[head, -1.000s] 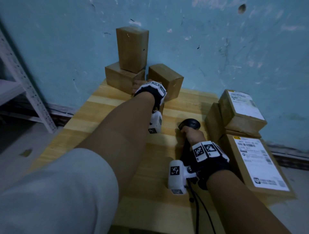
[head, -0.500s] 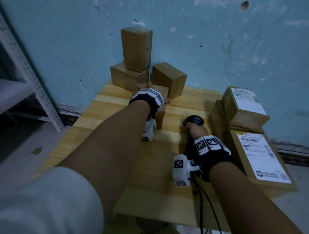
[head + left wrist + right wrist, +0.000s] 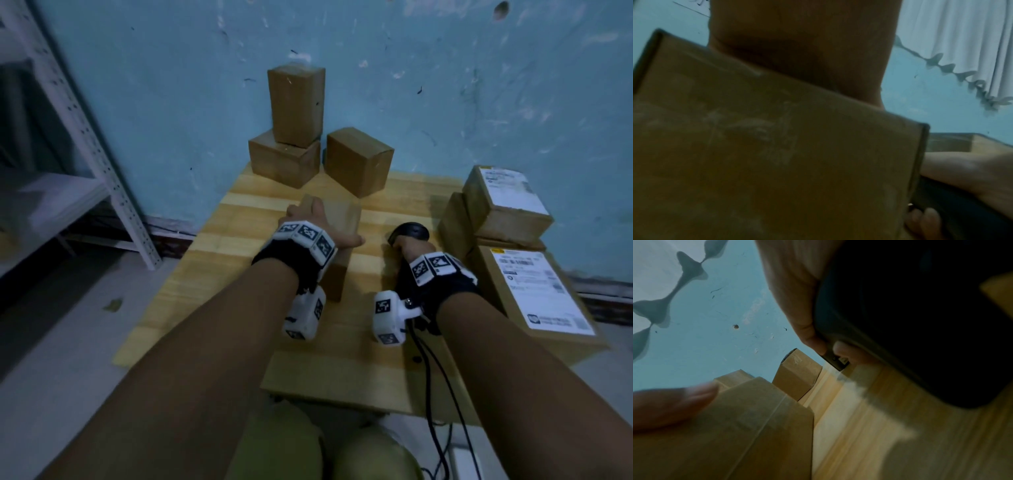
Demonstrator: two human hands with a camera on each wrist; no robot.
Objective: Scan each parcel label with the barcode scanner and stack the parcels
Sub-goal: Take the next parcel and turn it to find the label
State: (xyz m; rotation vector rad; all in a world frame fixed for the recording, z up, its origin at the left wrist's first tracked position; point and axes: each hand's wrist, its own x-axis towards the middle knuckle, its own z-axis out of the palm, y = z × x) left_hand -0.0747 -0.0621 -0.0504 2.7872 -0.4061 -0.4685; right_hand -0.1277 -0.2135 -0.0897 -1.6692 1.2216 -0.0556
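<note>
My left hand point(image 3: 318, 226) grips a plain brown parcel point(image 3: 339, 222) from above, near the middle of the wooden table point(image 3: 376, 359). In the left wrist view this held parcel point(image 3: 777, 154) fills the frame with no label showing. To its right my right hand point(image 3: 411, 250) holds the black barcode scanner point(image 3: 409, 233) upright on the table; its dark body point(image 3: 910, 313) fills the right wrist view. Three unlabelled parcels point(image 3: 358, 161) sit at the back, one standing on another. Two labelled parcels point(image 3: 503, 202) are stacked at the right.
A blue wall point(image 3: 445, 85) rises just behind the table. A white metal shelf rack point(image 3: 85, 144) stands at the left. The scanner cable point(image 3: 431, 377) runs off the table's near edge toward my knees. Bare wood lies between my hands and the near edge.
My left hand has pulled one parcel away from the back group toward me, to the table's middle. The right hand and scanner have stayed in place.
</note>
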